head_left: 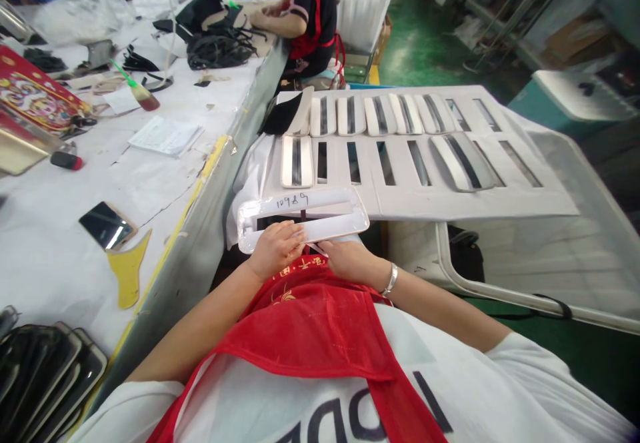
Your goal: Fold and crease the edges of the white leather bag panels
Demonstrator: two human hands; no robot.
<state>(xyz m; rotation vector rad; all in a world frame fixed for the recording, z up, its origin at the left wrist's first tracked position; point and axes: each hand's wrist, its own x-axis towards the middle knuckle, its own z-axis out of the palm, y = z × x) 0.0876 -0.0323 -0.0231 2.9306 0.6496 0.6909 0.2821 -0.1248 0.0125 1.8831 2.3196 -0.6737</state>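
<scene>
White slotted rack (500,193) ahead; the white frame (345,213) lies under both hands, left hand (275,248) fingers curled over its near edge, right hand (347,260) pinching it from below

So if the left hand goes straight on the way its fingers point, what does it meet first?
The left hand already lies on the white slotted template marked 10989, fingers pointing forward and a little right. Going on, it would probably cross the template's dark slot, then reach the big white slotted rack behind; depth is unclear.
</scene>
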